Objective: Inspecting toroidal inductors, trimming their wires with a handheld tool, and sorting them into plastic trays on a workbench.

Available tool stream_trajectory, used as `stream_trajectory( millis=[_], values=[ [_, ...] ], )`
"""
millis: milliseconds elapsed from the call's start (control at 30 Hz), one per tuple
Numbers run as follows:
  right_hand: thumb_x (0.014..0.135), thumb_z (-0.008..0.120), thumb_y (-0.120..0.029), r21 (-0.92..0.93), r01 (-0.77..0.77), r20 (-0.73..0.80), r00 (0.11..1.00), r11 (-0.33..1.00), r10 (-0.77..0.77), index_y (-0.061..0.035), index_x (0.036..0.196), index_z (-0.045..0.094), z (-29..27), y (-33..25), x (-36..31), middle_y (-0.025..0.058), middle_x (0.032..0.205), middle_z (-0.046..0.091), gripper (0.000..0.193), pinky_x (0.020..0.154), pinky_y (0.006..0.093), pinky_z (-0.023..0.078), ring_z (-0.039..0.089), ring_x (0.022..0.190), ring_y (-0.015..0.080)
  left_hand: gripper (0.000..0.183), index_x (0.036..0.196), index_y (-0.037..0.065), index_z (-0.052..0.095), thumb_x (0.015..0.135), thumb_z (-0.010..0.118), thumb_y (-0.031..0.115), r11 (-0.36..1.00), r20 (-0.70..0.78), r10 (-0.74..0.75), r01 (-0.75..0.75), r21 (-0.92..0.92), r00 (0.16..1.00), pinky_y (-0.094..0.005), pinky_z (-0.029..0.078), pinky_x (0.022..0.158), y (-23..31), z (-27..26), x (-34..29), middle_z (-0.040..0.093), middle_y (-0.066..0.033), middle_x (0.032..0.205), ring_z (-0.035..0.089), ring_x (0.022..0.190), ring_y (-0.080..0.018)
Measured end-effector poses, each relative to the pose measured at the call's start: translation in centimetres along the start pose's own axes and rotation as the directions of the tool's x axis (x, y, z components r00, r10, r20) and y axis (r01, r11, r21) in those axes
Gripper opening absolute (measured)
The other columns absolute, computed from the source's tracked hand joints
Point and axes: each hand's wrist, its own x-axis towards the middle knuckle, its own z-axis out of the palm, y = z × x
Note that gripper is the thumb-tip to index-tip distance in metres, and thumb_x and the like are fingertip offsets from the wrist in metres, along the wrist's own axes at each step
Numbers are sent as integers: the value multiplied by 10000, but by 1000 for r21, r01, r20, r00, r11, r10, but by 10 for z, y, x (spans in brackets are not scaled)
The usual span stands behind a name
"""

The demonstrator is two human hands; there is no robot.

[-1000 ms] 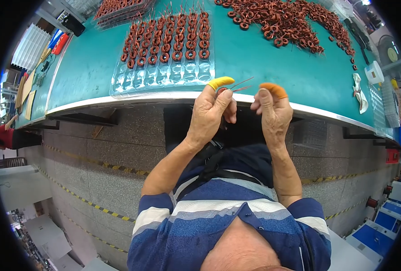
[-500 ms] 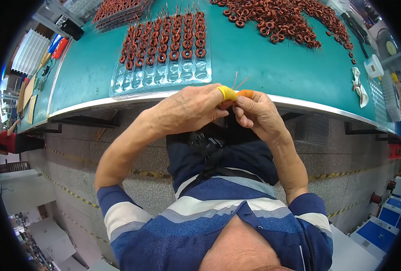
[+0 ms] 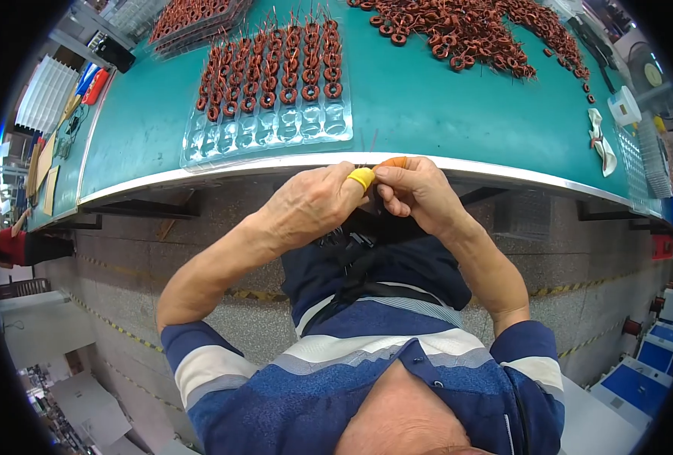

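Note:
My left hand (image 3: 310,201) and my right hand (image 3: 426,196) meet fingertip to fingertip just off the table's front edge. Both are closed in a pinch on one ring coil, almost wholly hidden by the fingers. Its thin copper lead wires (image 3: 374,141) stick up past the fingertips. A yellow finger cot (image 3: 361,178) covers a left finger, and an orange finger cot (image 3: 392,163) a right one. Beyond the left hand lies a clear plastic tray (image 3: 268,142); rows of upright copper-wound ring coils (image 3: 267,99) fill its far part, while its near pockets hold none.
A large heap of ring coils (image 3: 473,38) covers the far right of the green table (image 3: 412,98). Another loaded tray (image 3: 196,23) stands far left. At right are a white tub (image 3: 624,106) and a white cloth strip (image 3: 601,144). A metal strip (image 3: 496,173) edges the table.
Both hands have shifted slightly left and a little toward me, with the coil between them. The reddish coil body, partly visible before, is now covered by the fingers.

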Motion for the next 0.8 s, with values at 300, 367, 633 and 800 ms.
stream_trajectory(
  millis=[300, 367, 633, 800],
  values=[
    [899, 611, -200, -293, -41, -21, 999, 955, 36, 8, 830, 641, 12, 4, 4, 39, 666, 619, 221, 427, 180, 427, 566, 492, 81, 158, 850, 32, 531, 763, 601, 144, 990, 105, 118, -125, 67, 987, -330, 477, 640, 3, -15, -6, 452, -62, 747, 550, 694, -203],
    [899, 608, -200, -330, -44, -37, 999, 943, 34, 1, 834, 642, 9, 14, 6, 37, 659, 618, 215, 429, 185, 424, 562, 486, 80, 158, 851, 31, 527, 768, 606, 140, 985, 138, 121, -137, 110, 983, -326, 477, 629, 4, -12, -11, 455, -64, 749, 551, 693, -202],
    [883, 619, -208, -443, 42, -93, 991, 895, -93, 7, 844, 629, 28, 6, 6, 21, 622, 593, 218, 409, 175, 379, 529, 469, 53, 207, 881, 13, 508, 817, 674, 120, 982, -69, -184, 181, -48, 981, -342, 480, 584, 6, 6, -27, 496, -101, 784, 571, 675, -250],
    [867, 601, -173, -470, 1, -73, 997, 883, -40, 15, 859, 633, 30, -4, 13, 20, 630, 600, 190, 400, 177, 375, 525, 458, 55, 222, 889, 14, 523, 774, 683, 115, 995, -116, -100, 102, 10, 988, -355, 486, 626, 1, -1, -29, 497, -105, 808, 575, 727, -259]
  ],
)
